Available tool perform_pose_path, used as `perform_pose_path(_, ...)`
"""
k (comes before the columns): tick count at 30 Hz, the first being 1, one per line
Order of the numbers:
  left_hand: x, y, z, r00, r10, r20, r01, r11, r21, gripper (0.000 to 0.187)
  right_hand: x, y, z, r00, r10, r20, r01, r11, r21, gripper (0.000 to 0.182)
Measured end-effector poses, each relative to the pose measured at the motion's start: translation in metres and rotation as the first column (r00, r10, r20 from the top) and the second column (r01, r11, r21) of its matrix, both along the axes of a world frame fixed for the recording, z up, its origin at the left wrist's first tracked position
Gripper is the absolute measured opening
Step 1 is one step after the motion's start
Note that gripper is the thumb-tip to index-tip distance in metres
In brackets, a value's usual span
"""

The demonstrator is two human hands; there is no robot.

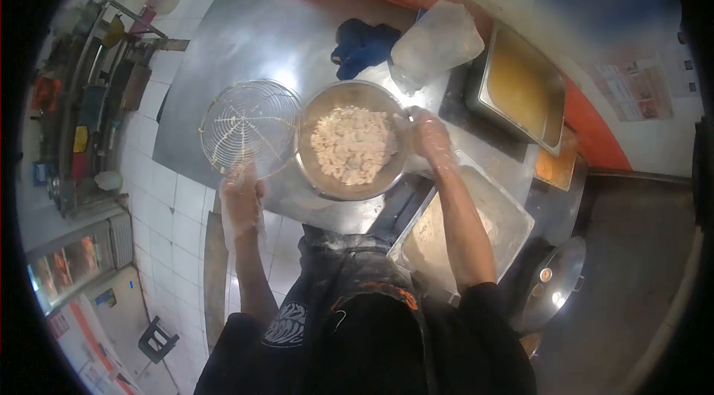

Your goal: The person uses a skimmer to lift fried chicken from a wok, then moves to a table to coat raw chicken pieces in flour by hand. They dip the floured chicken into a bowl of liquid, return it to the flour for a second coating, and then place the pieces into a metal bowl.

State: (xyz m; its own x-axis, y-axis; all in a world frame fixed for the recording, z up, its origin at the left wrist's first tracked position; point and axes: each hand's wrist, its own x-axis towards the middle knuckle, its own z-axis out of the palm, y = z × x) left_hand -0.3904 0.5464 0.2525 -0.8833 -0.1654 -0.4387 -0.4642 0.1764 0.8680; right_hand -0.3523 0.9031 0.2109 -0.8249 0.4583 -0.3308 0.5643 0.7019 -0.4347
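Observation:
My left hand (242, 200), in a clear plastic glove, is closed on a round wire skimmer (249, 127) with bits of food stuck to its mesh. Just right of the skimmer is a steel bowl (312, 174) with pale, floury chopped pieces (349, 143) inside. My right hand (433, 138), also in clear plastic, grips the bowl at its right side, where the fingers are partly hidden. Under my right forearm lies a rectangular tray (513, 227) with whitish flour in it.
A steel table (230, 30) bears a dark blue cloth (364, 45) and a clear plastic bag (439, 42). At the right stand a deep pan of yellow liquid (524, 82), an orange-filled tray (556, 161) and a large metal wok (554, 283). Shelving (93, 97) is on the left.

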Motion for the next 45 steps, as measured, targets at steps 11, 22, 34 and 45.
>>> perform_pose_path(11,-0.039,0.047,-0.023,0.94,-0.31,-0.145,0.301,0.95,-0.079,0.036,0.045,0.091,0.045,0.967,-0.224,-0.119,0.249,0.925,0.287,0.037)
perform_pose_path(22,-0.158,0.098,-0.115,0.851,-0.432,0.299,0.45,0.893,0.007,0.036,0.198,0.145,0.041,0.562,-0.672,-0.483,0.686,0.704,-0.181,0.059)
perform_pose_path(34,-0.166,0.085,-0.111,0.782,-0.621,0.053,0.412,0.451,-0.792,0.052,0.263,0.129,0.131,0.716,-0.694,-0.081,0.509,0.597,-0.62,0.023)
perform_pose_path(45,-0.037,0.151,0.018,0.854,-0.447,-0.267,0.16,0.714,-0.682,0.057,0.281,0.038,0.019,0.924,-0.368,0.104,0.356,0.728,-0.587,0.032)
